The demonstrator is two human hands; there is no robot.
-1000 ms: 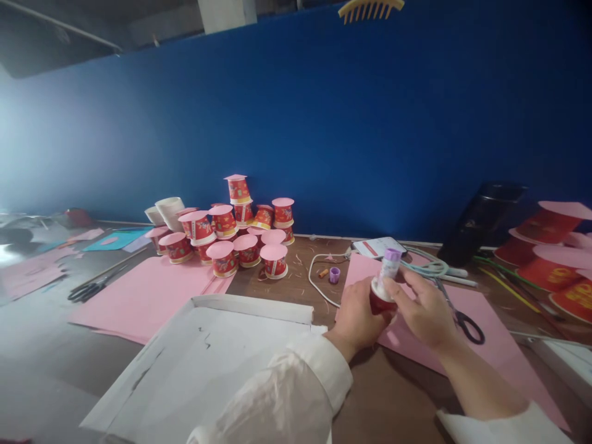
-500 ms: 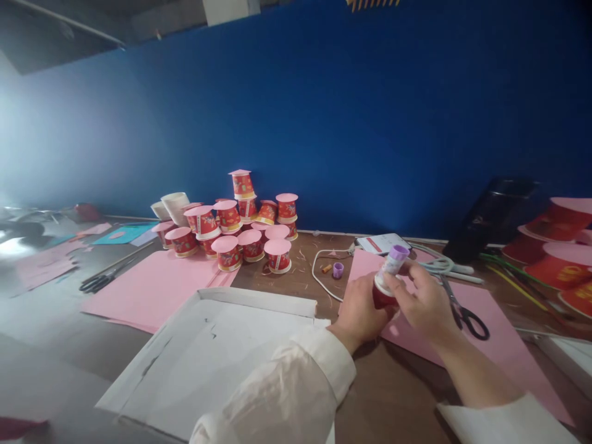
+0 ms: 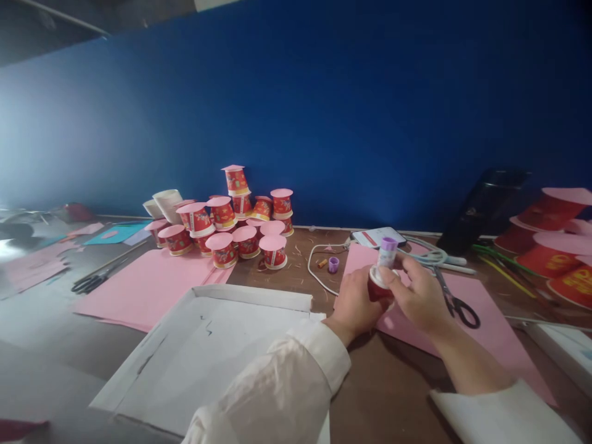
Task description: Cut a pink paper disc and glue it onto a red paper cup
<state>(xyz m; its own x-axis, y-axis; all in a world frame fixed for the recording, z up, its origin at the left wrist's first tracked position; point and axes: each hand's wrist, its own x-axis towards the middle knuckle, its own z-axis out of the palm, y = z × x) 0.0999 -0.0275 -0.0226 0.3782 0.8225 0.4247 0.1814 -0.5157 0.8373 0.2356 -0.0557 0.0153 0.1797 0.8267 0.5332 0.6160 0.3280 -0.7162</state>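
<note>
My left hand (image 3: 357, 302) is wrapped round a red paper cup (image 3: 378, 290), with the cup's white end facing up. In my right hand (image 3: 419, 293) is a glue stick (image 3: 387, 254) with a purple base, held upright with its lower end against the white end of the cup. My right thumb hides part of that contact. A small purple cap (image 3: 333, 265) stands on the table beyond my left hand. Pink paper (image 3: 490, 308) lies beneath and to the right of my hands, with black-handled scissors (image 3: 460, 308) on it.
Several red cups (image 3: 223, 251) topped with pink discs are stacked back left. A white cardboard tray (image 3: 222, 345) lies left of my arm. A phone (image 3: 377, 237), a white cable (image 3: 314, 262) and a dark bottle (image 3: 483, 209) are behind. More red cups (image 3: 536, 250) stand right.
The view has shifted slightly. The glue stick stands more upright over the cup than before, and both hands keep their hold.
</note>
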